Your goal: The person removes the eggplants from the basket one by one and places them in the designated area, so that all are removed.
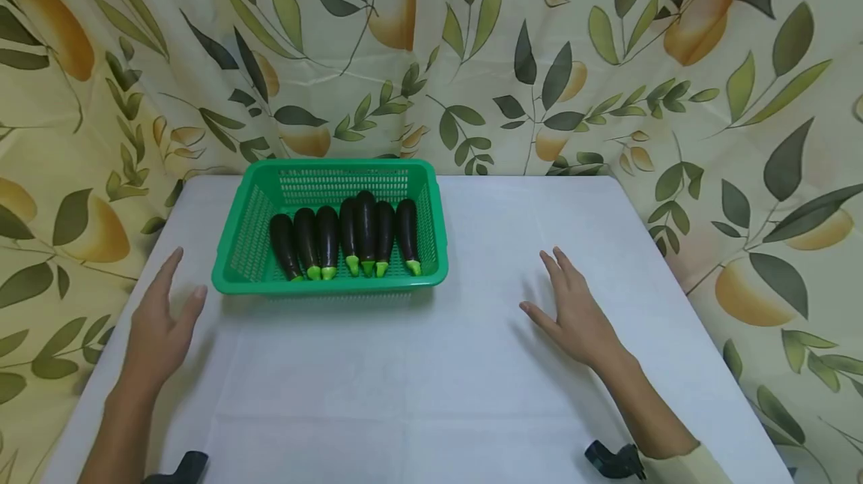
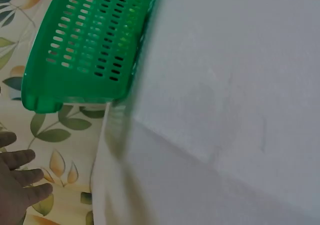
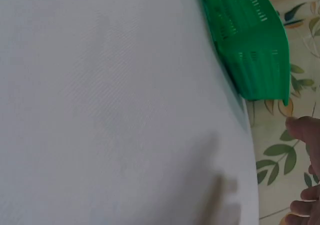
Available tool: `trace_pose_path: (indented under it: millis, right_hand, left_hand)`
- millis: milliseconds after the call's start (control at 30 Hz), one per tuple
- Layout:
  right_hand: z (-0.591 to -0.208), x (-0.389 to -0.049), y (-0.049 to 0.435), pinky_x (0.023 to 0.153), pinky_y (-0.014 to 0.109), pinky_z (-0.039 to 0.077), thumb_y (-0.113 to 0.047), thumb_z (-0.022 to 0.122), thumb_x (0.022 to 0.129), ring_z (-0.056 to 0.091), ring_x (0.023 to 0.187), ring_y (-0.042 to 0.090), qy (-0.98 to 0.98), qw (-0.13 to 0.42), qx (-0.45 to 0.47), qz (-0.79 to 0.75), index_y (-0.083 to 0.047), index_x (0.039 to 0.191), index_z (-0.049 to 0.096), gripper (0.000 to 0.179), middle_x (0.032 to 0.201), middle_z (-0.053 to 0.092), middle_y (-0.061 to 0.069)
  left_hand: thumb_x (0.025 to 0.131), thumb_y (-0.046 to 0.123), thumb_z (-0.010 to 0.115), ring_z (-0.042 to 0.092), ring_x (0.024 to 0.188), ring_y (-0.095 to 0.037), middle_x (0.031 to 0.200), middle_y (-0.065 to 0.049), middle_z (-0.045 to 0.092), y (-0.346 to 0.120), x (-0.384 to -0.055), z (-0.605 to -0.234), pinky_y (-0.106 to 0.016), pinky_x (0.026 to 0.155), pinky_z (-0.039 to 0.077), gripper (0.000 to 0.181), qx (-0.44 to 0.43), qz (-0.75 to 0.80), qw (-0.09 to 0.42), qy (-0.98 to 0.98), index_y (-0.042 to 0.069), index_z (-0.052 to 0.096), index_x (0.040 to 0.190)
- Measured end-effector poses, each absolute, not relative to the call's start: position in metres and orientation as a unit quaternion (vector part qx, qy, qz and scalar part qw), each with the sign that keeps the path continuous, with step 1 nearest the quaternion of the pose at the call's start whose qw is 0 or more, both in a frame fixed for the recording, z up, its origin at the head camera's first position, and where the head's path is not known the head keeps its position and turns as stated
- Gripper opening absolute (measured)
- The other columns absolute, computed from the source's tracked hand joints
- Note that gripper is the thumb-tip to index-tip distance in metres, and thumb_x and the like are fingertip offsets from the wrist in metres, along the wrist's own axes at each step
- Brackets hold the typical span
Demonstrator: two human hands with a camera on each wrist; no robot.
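Note:
A green plastic basket [image 1: 330, 287] with slotted walls stands toward the back left of the table. Several dark eggplants [image 1: 365, 225] with green stem ends lie side by side in it. My left hand [image 1: 160, 327] is held just off the basket's near left corner, fingers extended and holding nothing. To the right of the basket, well apart from it, my right hand [image 1: 573, 312] is over the table with fingers spread and nothing in them. Each wrist view shows the basket's outer wall [image 2: 90, 45] and part of that hand.
A white cloth [image 1: 404, 394] covers the table. Behind and around it hangs a curtain [image 1: 472, 57] printed with leaves and fruit. A black wrist device [image 1: 616, 460] shows beside the right forearm, and another black device [image 1: 182, 469] beside the left.

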State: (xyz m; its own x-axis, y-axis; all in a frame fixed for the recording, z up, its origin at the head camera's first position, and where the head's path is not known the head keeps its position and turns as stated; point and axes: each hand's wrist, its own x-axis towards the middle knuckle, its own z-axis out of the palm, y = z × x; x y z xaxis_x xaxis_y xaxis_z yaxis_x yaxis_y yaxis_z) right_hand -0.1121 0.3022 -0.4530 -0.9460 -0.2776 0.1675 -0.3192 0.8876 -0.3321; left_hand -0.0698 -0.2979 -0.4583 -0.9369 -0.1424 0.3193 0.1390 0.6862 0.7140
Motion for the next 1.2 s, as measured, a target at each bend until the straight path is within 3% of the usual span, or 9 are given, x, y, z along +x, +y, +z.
trace_pose_path:
  millis: [67,200,300,500,633,767,867,1000,1200]
  right_hand:
    - [-0.451,-0.115,0.297,0.11,0.07,0.035,-0.038,0.074,0.099,0.028,0.148,0.052,-0.968,0.056,0.157,0.186,-0.003,0.165,0.023,0.091,0.168,0.021,0.028]
    - [-0.447,-0.12,0.286,0.112,0.068,0.035,-0.037,0.073,0.1,0.028,0.149,0.049,-0.964,0.052,0.164,0.205,-0.002,0.164,0.026,0.087,0.168,0.022,0.025]
    - [-0.444,-0.122,0.278,0.113,0.066,0.034,-0.036,0.073,0.1,0.029,0.15,0.047,-0.959,0.053,0.172,0.219,-0.002,0.164,0.028,0.084,0.168,0.026,0.023]
    - [-0.438,-0.127,0.264,0.114,0.062,0.036,-0.03,0.073,0.101,0.036,0.147,0.042,-0.947,0.07,0.2,0.239,-0.002,0.162,0.033,0.078,0.164,0.035,0.021]
    - [-0.435,-0.133,0.256,0.108,0.057,0.046,-0.027,0.074,0.1,0.051,0.136,0.039,-0.941,0.077,0.211,0.255,-0.004,0.16,0.037,0.074,0.161,0.04,0.019]
    - [-0.432,-0.14,0.248,0.101,0.052,0.053,-0.025,0.076,0.099,0.056,0.13,0.036,-0.937,0.073,0.214,0.266,-0.006,0.159,0.039,0.073,0.16,0.043,0.016]
    - [-0.429,-0.145,0.241,0.1,0.05,0.054,-0.025,0.076,0.099,0.056,0.131,0.033,-0.934,0.073,0.219,0.272,-0.008,0.159,0.04,0.072,0.158,0.045,0.015]
    - [-0.424,-0.153,0.229,0.099,0.048,0.055,-0.022,0.077,0.099,0.058,0.128,0.031,-0.925,0.088,0.234,0.285,-0.007,0.157,0.044,0.068,0.155,0.049,0.014]
    - [-0.416,-0.166,0.211,0.1,0.047,0.055,-0.014,0.077,0.098,0.059,0.126,0.032,-0.906,0.097,0.267,0.314,-0.004,0.151,0.051,0.06,0.153,0.051,0.014]
  left_hand:
    - [0.11,0.017,0.053,0.026,0.154,-0.042,0.167,-0.023,0.033,-0.296,-0.073,-0.457,-0.056,0.124,0.019,0.062,0.0,-0.408,0.178,-0.895,0.007,0.029,0.166]
    - [0.11,0.017,0.053,0.03,0.154,-0.034,0.165,-0.021,0.037,-0.29,-0.078,-0.455,-0.027,0.121,0.025,0.06,-0.006,-0.429,0.178,-0.886,0.009,0.031,0.166]
    - [0.111,0.018,0.051,0.033,0.152,-0.034,0.164,-0.02,0.039,-0.285,-0.082,-0.453,-0.016,0.115,0.026,0.059,-0.006,-0.44,0.173,-0.881,0.011,0.031,0.167]
    - [0.114,0.024,0.044,0.039,0.148,-0.041,0.165,-0.014,0.04,-0.281,-0.088,-0.449,-0.02,0.115,0.032,0.056,0.008,-0.45,0.159,-0.879,0.016,0.029,0.168]
    - [0.114,0.026,0.044,0.042,0.146,-0.04,0.164,-0.013,0.042,-0.28,-0.093,-0.447,-0.018,0.112,0.035,0.056,0.024,-0.461,0.154,-0.874,0.018,0.03,0.168]
    - [0.114,0.025,0.045,0.045,0.144,-0.042,0.163,-0.015,0.044,-0.277,-0.102,-0.449,-0.021,0.11,0.041,0.055,0.032,-0.473,0.149,-0.868,0.015,0.031,0.167]
    - [0.114,0.025,0.045,0.044,0.144,-0.042,0.162,-0.017,0.043,-0.275,-0.109,-0.45,-0.034,0.114,0.042,0.056,0.035,-0.48,0.137,-0.866,0.012,0.03,0.167]
    - [0.115,0.027,0.042,0.04,0.147,-0.043,0.163,-0.018,0.041,-0.277,-0.118,-0.451,-0.055,0.117,0.036,0.057,0.038,-0.494,0.119,-0.86,0.012,0.027,0.168]
    - [0.115,0.031,0.04,0.039,0.147,-0.045,0.165,-0.018,0.038,-0.281,-0.13,-0.449,-0.06,0.117,0.033,0.06,0.059,-0.519,0.087,-0.848,0.014,0.022,0.169]
